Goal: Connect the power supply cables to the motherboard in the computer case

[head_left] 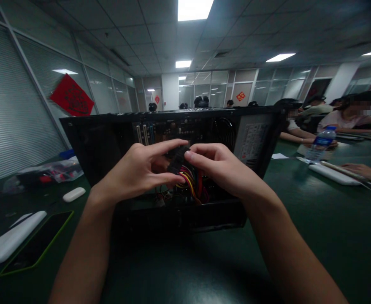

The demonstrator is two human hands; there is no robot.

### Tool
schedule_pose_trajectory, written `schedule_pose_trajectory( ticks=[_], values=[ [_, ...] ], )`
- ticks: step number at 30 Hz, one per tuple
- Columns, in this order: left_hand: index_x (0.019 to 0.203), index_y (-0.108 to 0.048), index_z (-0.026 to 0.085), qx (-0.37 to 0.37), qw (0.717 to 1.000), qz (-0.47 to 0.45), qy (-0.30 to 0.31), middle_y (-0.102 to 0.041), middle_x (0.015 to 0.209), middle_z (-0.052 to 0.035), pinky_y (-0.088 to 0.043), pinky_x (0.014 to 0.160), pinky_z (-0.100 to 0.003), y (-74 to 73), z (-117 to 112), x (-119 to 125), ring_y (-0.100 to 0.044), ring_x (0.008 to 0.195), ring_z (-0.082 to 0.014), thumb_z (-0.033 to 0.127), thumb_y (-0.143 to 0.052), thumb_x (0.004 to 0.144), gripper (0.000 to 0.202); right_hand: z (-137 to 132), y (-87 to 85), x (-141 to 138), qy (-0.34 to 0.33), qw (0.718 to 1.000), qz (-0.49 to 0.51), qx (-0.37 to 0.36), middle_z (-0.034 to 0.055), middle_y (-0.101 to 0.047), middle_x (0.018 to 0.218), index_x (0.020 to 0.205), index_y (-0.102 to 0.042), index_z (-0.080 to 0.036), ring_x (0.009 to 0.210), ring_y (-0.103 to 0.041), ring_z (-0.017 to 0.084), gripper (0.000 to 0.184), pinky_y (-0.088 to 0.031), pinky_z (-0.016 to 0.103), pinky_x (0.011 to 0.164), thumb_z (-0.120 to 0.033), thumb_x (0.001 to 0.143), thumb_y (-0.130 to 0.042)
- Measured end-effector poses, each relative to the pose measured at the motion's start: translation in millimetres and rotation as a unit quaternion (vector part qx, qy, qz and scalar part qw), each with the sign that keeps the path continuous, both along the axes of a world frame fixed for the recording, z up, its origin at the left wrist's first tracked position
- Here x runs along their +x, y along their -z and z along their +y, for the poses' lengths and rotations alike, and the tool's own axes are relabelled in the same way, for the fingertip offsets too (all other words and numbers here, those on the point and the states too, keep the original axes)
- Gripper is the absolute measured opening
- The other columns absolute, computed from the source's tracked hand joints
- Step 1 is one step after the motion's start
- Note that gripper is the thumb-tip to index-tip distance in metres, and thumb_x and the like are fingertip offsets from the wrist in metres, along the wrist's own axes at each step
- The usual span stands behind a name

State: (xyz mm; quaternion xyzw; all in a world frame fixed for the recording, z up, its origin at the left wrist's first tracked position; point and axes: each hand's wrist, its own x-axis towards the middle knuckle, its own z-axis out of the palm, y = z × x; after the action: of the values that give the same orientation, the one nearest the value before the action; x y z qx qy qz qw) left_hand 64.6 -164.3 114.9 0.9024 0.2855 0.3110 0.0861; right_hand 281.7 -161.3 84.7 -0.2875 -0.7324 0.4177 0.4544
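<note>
An open black computer case (103, 143) lies on the dark green table (315, 236) in front of me. My left hand (137, 171) and my right hand (218, 166) meet over its open side. Both pinch a black power connector (177, 160) between thumb and fingers. A bundle of red, yellow and black wires (191, 183) runs from the connector down into the case. Inside the case I see expansion slots, a round fan (223, 131) and a grey power supply label (251, 141).
A phone with a green edge (36, 242), a long white object (11, 240) and a small white object (74, 194) lie at left. A water bottle (323, 143) and white keyboard (334, 174) sit at right. Other people sit at the table's far right.
</note>
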Motion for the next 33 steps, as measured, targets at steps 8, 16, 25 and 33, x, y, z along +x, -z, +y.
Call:
schedule_pose_trajectory(
  ticks=[8, 16, 25, 33],
  values=[
    [0.130, -0.060, 0.013, 0.016, 1.000, 0.003, -0.010, -0.054, 0.058, 0.0070, -0.037, 0.047, -0.016, -0.5, 3.3, -2.5, -0.047, 0.050, -0.0075, 0.046, -0.076, 0.081, 0.060, -4.6, -0.9, -7.6, 0.003, 1.000, -0.018, -0.001, 0.0012, -0.065, 0.077, 0.087, -0.068, -0.016, 0.072, -0.061, 0.015, 0.039, -0.047, 0.023, 0.061, -0.055, 0.085, -0.070],
    [0.125, -0.060, 0.016, 0.045, 0.999, -0.005, -0.022, -0.057, 0.061, 0.0067, -0.039, 0.049, -0.016, 0.0, 0.9, 1.6, -0.053, 0.052, -0.0085, 0.040, -0.075, 0.081, 0.053, -13.5, -1.9, -8.3, -0.007, 1.000, -0.027, 0.002, 0.0031, -0.068, 0.085, 0.093, -0.071, -0.014, 0.081, -0.063, 0.018, 0.034, -0.050, 0.026, 0.067, -0.045, 0.079, -0.076],
    [0.124, -0.056, 0.016, 0.031, 0.999, -0.021, -0.008, -0.059, 0.065, 0.0058, -0.041, 0.049, -0.018, 3.2, -3.1, 8.0, -0.057, 0.054, -0.0102, 0.044, -0.077, 0.079, 0.057, -18.9, -6.4, -7.3, 0.021, 0.999, -0.023, 0.008, 0.0024, -0.068, 0.078, 0.086, -0.073, -0.014, 0.074, -0.062, 0.017, 0.022, -0.047, 0.026, 0.063, -0.034, 0.077, -0.073],
    [0.126, -0.060, 0.016, 0.022, 1.000, -0.022, 0.006, -0.062, 0.067, 0.0041, -0.041, 0.051, -0.019, 3.6, 0.5, 6.4, -0.057, 0.057, -0.0104, 0.043, -0.077, 0.081, 0.055, -11.5, -2.9, -12.6, 0.004, 1.000, 0.009, 0.022, 0.0027, -0.070, 0.084, 0.089, -0.073, -0.014, 0.082, -0.065, 0.019, 0.022, -0.050, 0.027, 0.069, -0.032, 0.076, -0.074]
  ],
)
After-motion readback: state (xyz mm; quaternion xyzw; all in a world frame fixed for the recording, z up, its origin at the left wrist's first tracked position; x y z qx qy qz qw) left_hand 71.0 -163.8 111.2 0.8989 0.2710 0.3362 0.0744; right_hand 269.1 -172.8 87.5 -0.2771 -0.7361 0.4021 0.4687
